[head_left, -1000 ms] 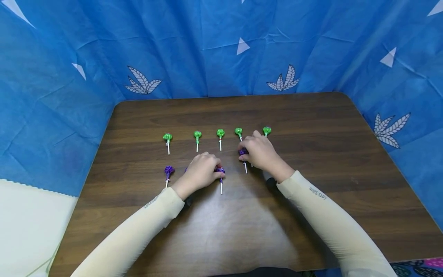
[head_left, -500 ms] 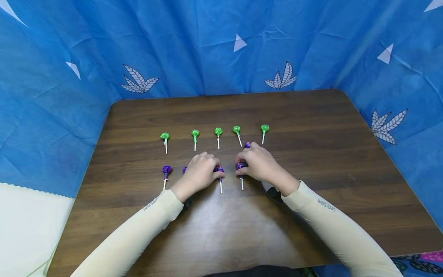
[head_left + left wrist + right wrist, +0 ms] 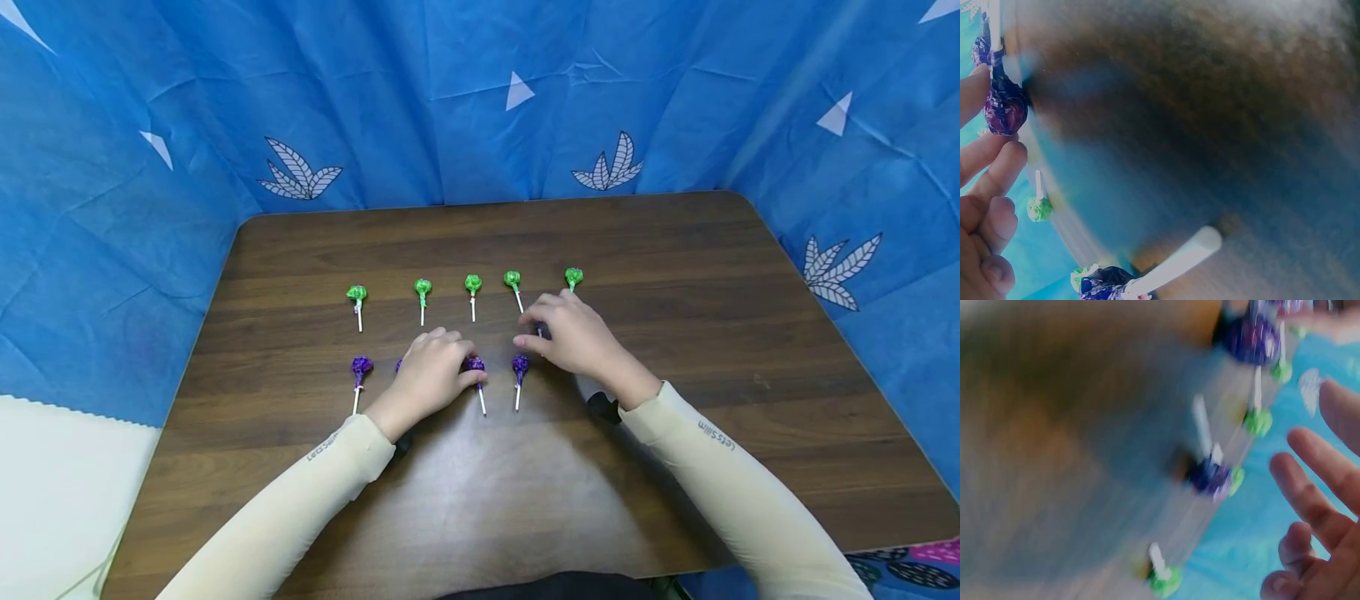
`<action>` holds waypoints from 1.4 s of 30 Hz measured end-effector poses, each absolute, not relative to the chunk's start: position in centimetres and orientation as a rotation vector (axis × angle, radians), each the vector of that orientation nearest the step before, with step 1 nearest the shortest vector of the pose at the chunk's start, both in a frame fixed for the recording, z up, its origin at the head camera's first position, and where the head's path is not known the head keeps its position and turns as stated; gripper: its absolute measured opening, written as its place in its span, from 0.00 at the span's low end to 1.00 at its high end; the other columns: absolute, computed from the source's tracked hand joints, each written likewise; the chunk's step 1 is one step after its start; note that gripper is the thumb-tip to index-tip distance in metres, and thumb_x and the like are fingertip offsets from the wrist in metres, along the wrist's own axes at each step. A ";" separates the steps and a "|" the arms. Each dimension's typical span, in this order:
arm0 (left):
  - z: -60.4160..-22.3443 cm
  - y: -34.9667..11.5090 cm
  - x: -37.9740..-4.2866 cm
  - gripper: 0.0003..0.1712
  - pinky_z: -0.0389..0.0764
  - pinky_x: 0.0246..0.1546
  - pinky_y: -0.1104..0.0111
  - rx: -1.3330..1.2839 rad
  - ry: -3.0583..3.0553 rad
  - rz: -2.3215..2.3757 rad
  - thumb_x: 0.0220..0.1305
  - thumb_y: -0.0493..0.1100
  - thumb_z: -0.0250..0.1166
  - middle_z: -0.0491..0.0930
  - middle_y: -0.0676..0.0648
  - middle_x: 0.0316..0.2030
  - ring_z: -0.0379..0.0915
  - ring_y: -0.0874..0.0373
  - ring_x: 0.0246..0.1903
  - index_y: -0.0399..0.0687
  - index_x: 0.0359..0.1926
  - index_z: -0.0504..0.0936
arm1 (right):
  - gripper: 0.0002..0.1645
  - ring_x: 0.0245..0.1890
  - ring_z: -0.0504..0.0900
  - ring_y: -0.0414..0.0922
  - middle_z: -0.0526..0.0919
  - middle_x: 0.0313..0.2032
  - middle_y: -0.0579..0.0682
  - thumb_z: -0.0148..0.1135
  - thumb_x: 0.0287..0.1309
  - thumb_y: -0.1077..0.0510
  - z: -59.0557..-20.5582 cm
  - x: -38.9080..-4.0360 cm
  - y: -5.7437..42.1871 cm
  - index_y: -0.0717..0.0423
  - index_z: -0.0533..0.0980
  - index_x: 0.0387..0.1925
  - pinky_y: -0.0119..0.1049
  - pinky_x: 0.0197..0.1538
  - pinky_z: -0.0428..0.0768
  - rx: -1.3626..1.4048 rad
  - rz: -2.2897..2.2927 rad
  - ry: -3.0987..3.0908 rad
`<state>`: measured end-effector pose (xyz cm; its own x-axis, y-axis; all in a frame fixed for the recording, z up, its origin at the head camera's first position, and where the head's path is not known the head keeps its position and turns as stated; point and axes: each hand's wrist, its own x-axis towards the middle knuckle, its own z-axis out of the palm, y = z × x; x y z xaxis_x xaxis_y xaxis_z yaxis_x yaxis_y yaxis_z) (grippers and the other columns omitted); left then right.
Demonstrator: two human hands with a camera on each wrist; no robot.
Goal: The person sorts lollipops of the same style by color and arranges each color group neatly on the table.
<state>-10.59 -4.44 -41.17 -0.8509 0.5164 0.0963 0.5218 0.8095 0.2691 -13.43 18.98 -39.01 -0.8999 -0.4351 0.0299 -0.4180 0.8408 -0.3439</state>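
My left hand (image 3: 432,372) pinches the head of a purple lollipop (image 3: 476,364) between thumb and fingertips; the left wrist view shows this purple lollipop (image 3: 1007,112) close up. Under that hand another purple lollipop (image 3: 398,365) is mostly hidden. To the right, my right hand (image 3: 572,335) hovers with its thumb and fingers apart, holding nothing. Just in front of its thumb lies a purple lollipop (image 3: 520,364), not touched. Partly covered by its fingers is a further purple lollipop (image 3: 540,331); the right wrist view shows this purple lollipop (image 3: 1210,477) apart from the fingers.
Several green lollipops (image 3: 472,284) lie in a row farther back on the wooden table (image 3: 675,275), sticks toward me. At the left lies a purple lollipop (image 3: 362,367). A blue patterned curtain (image 3: 480,100) hangs behind the table and along both sides.
My right hand drew a purple lollipop toward me beside the left hand's one, let go of it and moved back to the right. The left hand's lollipop has tilted slightly.
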 end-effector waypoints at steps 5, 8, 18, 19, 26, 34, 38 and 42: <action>-41.2 -4.5 -10.6 0.19 0.76 0.42 0.58 -0.845 -2.959 -0.451 0.58 0.57 0.72 0.84 0.50 0.35 0.75 0.51 0.36 0.47 0.40 0.87 | 0.24 0.51 0.75 0.53 0.84 0.50 0.50 0.65 0.63 0.43 -39.4 -15.3 20.1 0.51 0.80 0.55 0.52 0.54 0.76 -0.540 -0.462 3.015; -41.2 -4.5 -10.6 0.19 0.76 0.42 0.58 -0.839 -2.952 -0.442 0.58 0.57 0.72 0.84 0.50 0.35 0.75 0.52 0.36 0.47 0.40 0.86 | 0.26 0.52 0.74 0.55 0.83 0.52 0.51 0.63 0.64 0.43 -39.8 -15.9 20.3 0.51 0.78 0.59 0.53 0.54 0.76 -0.519 -0.388 3.004; -41.1 -4.7 -10.5 0.22 0.75 0.45 0.58 -0.803 -2.914 -0.423 0.59 0.58 0.70 0.84 0.48 0.39 0.75 0.50 0.39 0.46 0.44 0.86 | 0.20 0.44 0.76 0.54 0.87 0.45 0.52 0.66 0.63 0.48 -40.6 -16.4 19.9 0.52 0.81 0.52 0.49 0.41 0.76 -0.548 -0.260 3.036; -41.1 -4.7 -10.5 0.22 0.75 0.45 0.58 -0.801 -2.914 -0.426 0.59 0.58 0.70 0.84 0.48 0.39 0.75 0.50 0.40 0.46 0.44 0.86 | 0.19 0.43 0.76 0.54 0.87 0.45 0.52 0.65 0.63 0.48 -40.6 -16.4 19.9 0.52 0.81 0.52 0.49 0.40 0.75 -0.540 -0.260 3.036; -41.0 -5.0 -10.5 0.22 0.75 0.46 0.58 -0.765 -2.925 -0.443 0.60 0.58 0.70 0.85 0.49 0.42 0.76 0.51 0.41 0.48 0.45 0.86 | 0.18 0.39 0.73 0.53 0.87 0.43 0.52 0.63 0.64 0.49 -39.6 -15.6 21.0 0.53 0.81 0.50 0.46 0.39 0.72 -0.472 -0.315 3.050; -40.6 -5.7 -10.1 0.21 0.75 0.47 0.56 -0.724 -2.917 -0.499 0.60 0.58 0.70 0.85 0.49 0.41 0.76 0.50 0.41 0.48 0.46 0.86 | 0.15 0.31 0.68 0.49 0.84 0.30 0.46 0.67 0.60 0.49 -38.2 -12.0 23.3 0.53 0.83 0.45 0.37 0.31 0.63 -0.484 -0.297 3.076; -40.5 -6.0 -10.0 0.21 0.76 0.47 0.56 -0.699 -2.916 -0.519 0.61 0.58 0.70 0.85 0.49 0.41 0.76 0.50 0.42 0.49 0.47 0.86 | 0.15 0.29 0.67 0.48 0.85 0.30 0.46 0.68 0.58 0.50 -39.0 -10.2 24.0 0.53 0.83 0.43 0.36 0.29 0.63 -0.497 -0.286 3.086; -40.5 -6.3 -9.9 0.19 0.76 0.47 0.55 -0.684 -2.901 -0.556 0.62 0.55 0.69 0.85 0.49 0.41 0.77 0.50 0.44 0.48 0.46 0.86 | 0.15 0.30 0.70 0.49 0.87 0.34 0.48 0.69 0.57 0.50 -39.8 -9.2 24.5 0.54 0.83 0.42 0.39 0.31 0.67 -0.514 -0.281 3.093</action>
<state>-9.91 -6.25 -40.49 -0.8925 0.4105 0.1867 0.4505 0.8315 0.3249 -9.23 24.46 -39.77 -0.9466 -0.3204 0.0357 -0.3216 0.9307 -0.1742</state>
